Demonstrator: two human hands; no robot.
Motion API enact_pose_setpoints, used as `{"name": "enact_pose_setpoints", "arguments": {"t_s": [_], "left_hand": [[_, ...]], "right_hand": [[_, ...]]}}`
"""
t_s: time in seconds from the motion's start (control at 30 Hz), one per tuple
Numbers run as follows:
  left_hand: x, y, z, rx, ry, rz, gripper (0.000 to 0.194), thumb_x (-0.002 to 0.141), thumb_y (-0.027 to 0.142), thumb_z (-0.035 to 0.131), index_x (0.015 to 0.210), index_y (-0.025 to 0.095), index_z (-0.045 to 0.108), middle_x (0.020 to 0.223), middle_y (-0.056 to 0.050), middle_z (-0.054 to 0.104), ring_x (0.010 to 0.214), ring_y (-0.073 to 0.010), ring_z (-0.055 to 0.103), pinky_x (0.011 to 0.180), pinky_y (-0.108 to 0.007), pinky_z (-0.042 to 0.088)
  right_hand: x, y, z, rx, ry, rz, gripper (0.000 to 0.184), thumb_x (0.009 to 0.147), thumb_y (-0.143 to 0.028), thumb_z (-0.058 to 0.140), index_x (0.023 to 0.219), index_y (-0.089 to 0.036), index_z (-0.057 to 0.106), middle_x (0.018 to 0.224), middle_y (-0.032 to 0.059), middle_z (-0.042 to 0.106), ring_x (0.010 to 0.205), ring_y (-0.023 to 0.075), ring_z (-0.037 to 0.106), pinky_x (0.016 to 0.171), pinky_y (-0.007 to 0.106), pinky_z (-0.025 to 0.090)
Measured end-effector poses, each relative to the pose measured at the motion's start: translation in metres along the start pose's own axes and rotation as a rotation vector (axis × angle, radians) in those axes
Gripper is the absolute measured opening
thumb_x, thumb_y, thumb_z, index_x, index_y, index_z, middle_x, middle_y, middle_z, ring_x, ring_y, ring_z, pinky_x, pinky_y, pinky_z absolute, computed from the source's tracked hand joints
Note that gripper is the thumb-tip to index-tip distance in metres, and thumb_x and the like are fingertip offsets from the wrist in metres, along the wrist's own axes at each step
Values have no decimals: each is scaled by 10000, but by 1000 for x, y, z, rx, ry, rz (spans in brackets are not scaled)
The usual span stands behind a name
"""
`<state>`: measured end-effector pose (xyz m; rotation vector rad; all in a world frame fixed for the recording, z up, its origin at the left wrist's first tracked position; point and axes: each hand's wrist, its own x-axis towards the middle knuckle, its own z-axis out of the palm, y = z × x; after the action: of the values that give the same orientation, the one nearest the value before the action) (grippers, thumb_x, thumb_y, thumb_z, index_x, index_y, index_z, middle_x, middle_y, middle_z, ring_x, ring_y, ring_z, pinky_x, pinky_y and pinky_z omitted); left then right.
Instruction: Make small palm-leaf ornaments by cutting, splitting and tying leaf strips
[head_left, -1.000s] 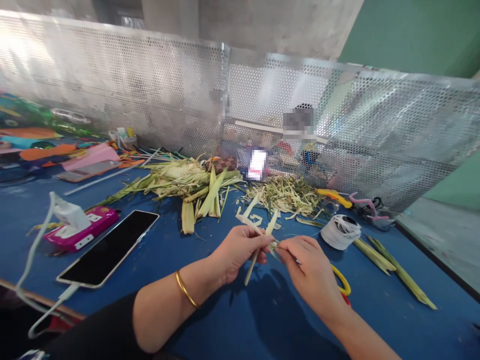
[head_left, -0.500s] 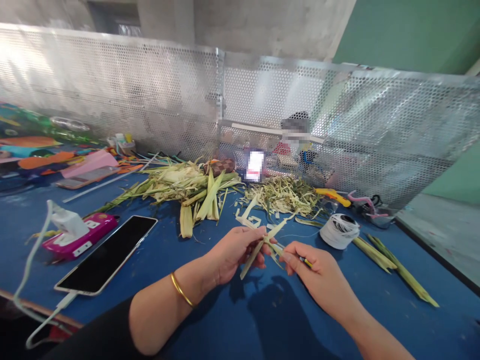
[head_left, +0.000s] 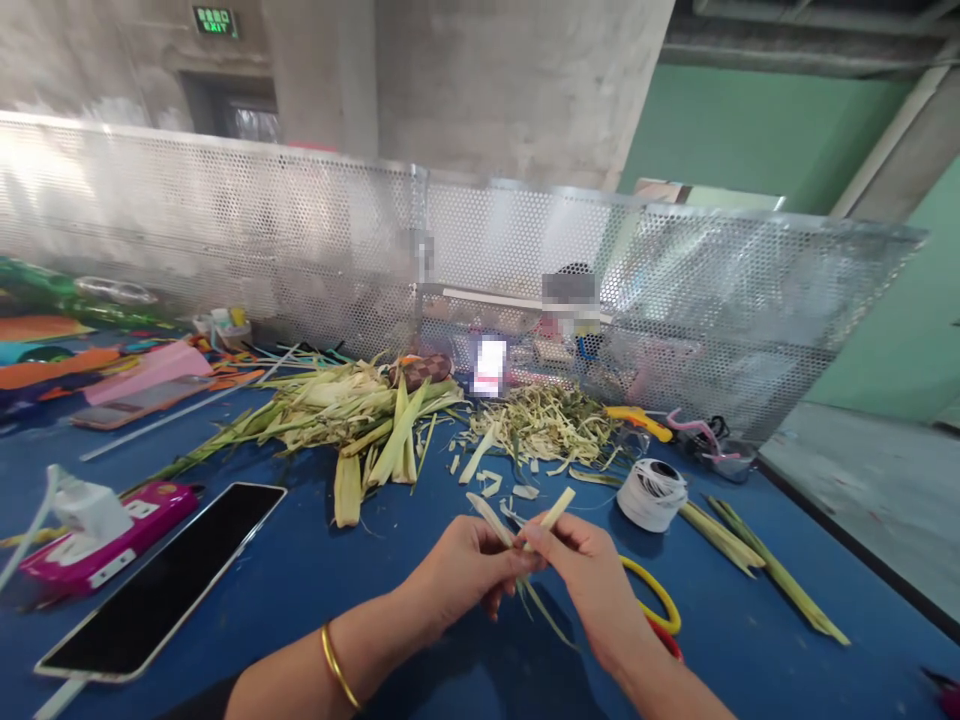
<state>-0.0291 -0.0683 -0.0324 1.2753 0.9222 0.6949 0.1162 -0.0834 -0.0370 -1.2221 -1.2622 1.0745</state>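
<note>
Pale green corn husk strips (head_left: 559, 508) are pinched between my two hands above the blue table, their ends fanning out up and down. My left hand (head_left: 480, 565), below a gold bangle, grips them with thumb and fingers. From the other side my right hand (head_left: 577, 560) closes on the same strips, fingertips meeting the left ones. Scissors (head_left: 661, 595) show yellow and red handle loops beside my right wrist; their blades are hidden. Small husk scraps (head_left: 491, 484) lie just beyond my fingers. A white thread spool (head_left: 652, 495) stands to the right of my hands.
A husk pile (head_left: 330, 405) and shredded trimmings (head_left: 559, 420) lie along the perforated metal screen (head_left: 315, 260). At left are a phone (head_left: 165, 580) and a magenta power strip (head_left: 112, 550). Long husk pieces (head_left: 784, 570) lie right. A yellow tool (head_left: 641, 422) sits by the screen.
My right hand has moved up and left to meet my left hand on the strips. Scissors loops now show beside my right wrist. The view has tilted upward.
</note>
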Motion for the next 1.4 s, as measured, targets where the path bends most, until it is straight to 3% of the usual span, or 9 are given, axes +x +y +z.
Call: {"name": "enact_pose_setpoints", "arguments": {"t_s": [0.17,0.33,0.43,0.57,0.73,0.9,1.1,1.27,1.4], "left_hand": [[3,-4,0,36,8,80,279,633,399,662,580,132,602,437,52,482,358,-56,400,387,-193,334],[6,-10,-1,27,5,93,294,635,416,686,601,134,609,434,45,494,363,-61,406,397,-198,330],[8,-4,1,9,20,59,311,629,429,705,607,136,605,453,39,507,390,-68,442,421,-195,358],[14,22,4,-88,17,2,380,727,488,627,635,119,615,548,-10,583,429,-75,493,468,-208,418],[27,48,0,-247,-4,40,244,770,345,628,797,109,683,629,-13,606,476,-74,522,494,-198,439],[35,34,-10,-271,97,16,220,779,323,640,857,126,699,705,-27,642,525,-81,568,512,-189,448],[37,20,-11,-286,176,-44,223,740,332,688,852,140,711,817,-71,689,635,-111,619,512,-188,446],[36,20,-3,-269,247,-41,48,681,146,702,719,118,700,594,-14,632,503,-70,547,458,-168,381],[36,19,-2,-271,272,6,75,687,193,705,721,126,700,628,-24,662,549,-93,595,501,-183,414]], "right_hand": [[3,13,4,-7,159,0,290,655,-421,672,607,-136,661,547,1,560,557,129,428,524,251,355],[4,18,6,11,221,18,305,653,-442,667,619,-139,655,523,-20,521,544,123,409,522,253,335],[9,5,1,3,163,33,331,666,-469,658,632,-140,663,499,-32,488,531,120,416,518,252,331],[28,-24,-13,6,-3,0,377,695,-520,641,673,-146,676,505,-22,513,542,129,469,553,259,376],[44,-40,-34,-40,13,-140,422,776,-562,543,757,-164,681,660,25,607,662,157,552,641,282,439],[39,-30,-41,-428,-97,-139,269,791,-447,557,775,-192,640,634,-2,599,577,144,544,544,257,409],[29,-21,-30,-807,-141,-231,210,818,-400,557,713,-218,565,545,-35,536,492,119,433,477,230,298],[25,-21,-24,-770,-222,-260,262,843,-351,513,624,-207,509,535,-40,484,505,109,408,472,221,284],[29,-18,-28,-687,-185,-216,256,850,-349,489,645,-205,543,520,-39,517,501,115,461,494,221,347]]}}
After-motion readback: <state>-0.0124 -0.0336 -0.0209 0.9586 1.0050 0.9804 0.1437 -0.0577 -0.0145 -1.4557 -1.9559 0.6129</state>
